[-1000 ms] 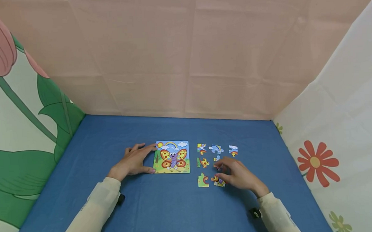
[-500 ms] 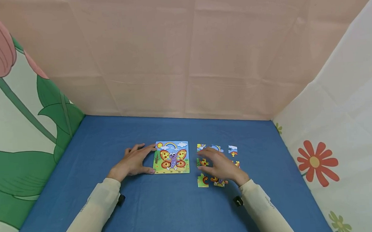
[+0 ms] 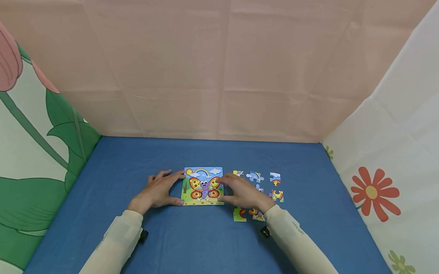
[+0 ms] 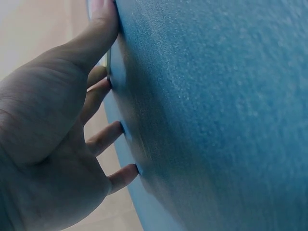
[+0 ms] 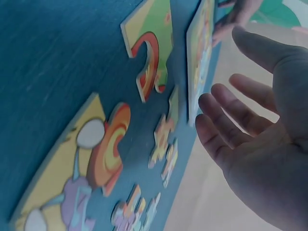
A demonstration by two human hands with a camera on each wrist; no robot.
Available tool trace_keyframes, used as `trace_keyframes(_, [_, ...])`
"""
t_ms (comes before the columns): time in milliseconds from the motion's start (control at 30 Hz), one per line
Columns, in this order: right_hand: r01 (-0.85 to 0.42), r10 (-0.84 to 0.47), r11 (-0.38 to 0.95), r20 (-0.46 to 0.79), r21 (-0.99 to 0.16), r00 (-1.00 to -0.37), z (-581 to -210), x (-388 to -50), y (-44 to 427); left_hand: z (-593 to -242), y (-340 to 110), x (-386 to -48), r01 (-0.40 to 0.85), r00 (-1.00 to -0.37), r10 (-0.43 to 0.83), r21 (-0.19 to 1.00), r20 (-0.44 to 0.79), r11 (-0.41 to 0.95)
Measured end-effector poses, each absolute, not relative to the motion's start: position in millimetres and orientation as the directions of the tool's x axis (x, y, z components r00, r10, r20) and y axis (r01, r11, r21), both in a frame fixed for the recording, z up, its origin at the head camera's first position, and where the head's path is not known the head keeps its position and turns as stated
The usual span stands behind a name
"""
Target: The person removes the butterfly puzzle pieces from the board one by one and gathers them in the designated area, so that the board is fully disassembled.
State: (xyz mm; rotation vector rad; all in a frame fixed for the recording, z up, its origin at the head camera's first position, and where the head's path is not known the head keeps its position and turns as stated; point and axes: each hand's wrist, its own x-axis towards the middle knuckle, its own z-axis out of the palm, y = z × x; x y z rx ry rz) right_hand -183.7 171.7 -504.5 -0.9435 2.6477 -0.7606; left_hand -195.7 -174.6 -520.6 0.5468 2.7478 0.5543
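Note:
A square butterfly picture board [image 3: 204,186] lies flat on the blue table. My left hand [image 3: 156,191] rests at its left side, thumb and index finger touching the edge; in the left wrist view that hand's [image 4: 53,110] other fingertips stand on the cloth. Over the board's right edge hovers my right hand [image 3: 244,191], palm hollow and fingers relaxed, holding nothing. In the right wrist view that hand [image 5: 260,110] looks apart from the board [image 5: 199,57]. Several jigsaw pieces lie right of the board, among them a rainbow piece [image 3: 255,176] and a green corner piece [image 3: 239,214]. My right hand hides some.
A cloud piece [image 3: 275,178] and a red-and-yellow arc piece [image 3: 277,196] lie on the far side of my right wrist. A beige cloth wall [image 3: 216,71] rises behind the table [image 3: 194,244], with patterned cloth walls at both sides.
My right hand has moved left from the middle jigsaw pieces to the board's right edge. A red-and-yellow arc piece now shows at the right of the group. My left hand has stayed put.

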Motion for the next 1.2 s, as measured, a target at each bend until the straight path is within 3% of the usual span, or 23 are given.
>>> trace_keyframes(633, [-0.520, -0.634, 0.713, -0.116, -0.470, -0.765, -518.5, -190.9, 154.1, -523.6, -174.7, -196.8, 0.308, -0.889, 0.415, 0.418, -0.193, 0.854])
trace_keyframes(1200, [-0.491, -0.620, 0.718, -0.132, -0.494, -0.773, -517.9, -193.9, 150.4, -522.1, -175.0, -196.0, 0.308, -0.888, 0.417, 0.421, -0.195, 0.853])
